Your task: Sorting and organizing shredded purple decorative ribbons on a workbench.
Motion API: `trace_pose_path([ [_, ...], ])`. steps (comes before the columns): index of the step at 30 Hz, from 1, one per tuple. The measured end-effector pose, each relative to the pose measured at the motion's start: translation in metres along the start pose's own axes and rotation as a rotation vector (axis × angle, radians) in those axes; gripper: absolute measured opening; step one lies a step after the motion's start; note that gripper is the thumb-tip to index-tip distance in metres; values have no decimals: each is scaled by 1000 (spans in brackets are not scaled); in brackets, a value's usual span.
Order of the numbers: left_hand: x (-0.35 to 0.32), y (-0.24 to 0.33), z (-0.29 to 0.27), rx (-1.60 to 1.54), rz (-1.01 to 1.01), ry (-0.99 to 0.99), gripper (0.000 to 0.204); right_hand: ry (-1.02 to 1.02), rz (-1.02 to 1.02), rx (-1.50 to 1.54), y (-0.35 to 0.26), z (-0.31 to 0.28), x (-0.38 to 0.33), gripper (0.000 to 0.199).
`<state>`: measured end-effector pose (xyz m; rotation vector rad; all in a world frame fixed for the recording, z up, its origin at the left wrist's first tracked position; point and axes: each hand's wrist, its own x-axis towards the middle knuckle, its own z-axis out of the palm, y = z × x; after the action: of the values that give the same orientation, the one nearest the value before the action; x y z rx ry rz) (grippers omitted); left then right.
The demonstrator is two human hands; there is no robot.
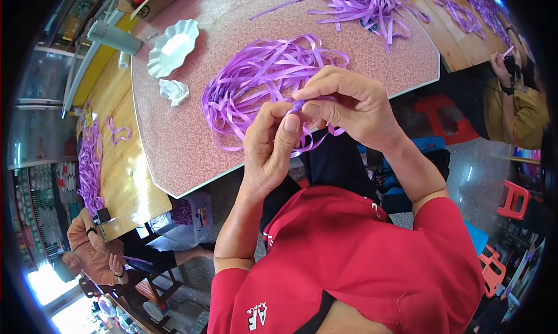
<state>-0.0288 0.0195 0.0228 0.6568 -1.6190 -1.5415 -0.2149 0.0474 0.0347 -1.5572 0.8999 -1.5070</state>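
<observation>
Between the fingertips of both hands is a purple ribbon [297, 106], bunched into a small darker knot-like bit. My left hand [272, 139] pinches it from below with thumb and forefinger. From the right, my right hand [349, 104] grips the same bit between thumb and fingers. Just beyond them a loose heap of purple ribbon [256, 72] lies on the pink speckled table [174, 142]. A loop of ribbon hangs beneath my hands near the table's edge. My fingers partly cover the worked bit, so its exact form is hidden.
A white wavy-edged dish [173, 48], a crumpled white tissue [174, 92] and a grey-green bottle [114, 37] stand at the left. Another ribbon pile [372, 8] lies at the far side. Seated people hold ribbon at left and right. A red stool [514, 200] stands at the right.
</observation>
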Motion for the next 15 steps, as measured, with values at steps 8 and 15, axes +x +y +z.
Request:
trace_pose_path([
  [8,33,-16,-19,145,77,271,22,-20,308,-87,4,0,52,23],
  [15,36,-40,-92,781,272,650,31,78,-213,-377,32,-25,70,36],
])
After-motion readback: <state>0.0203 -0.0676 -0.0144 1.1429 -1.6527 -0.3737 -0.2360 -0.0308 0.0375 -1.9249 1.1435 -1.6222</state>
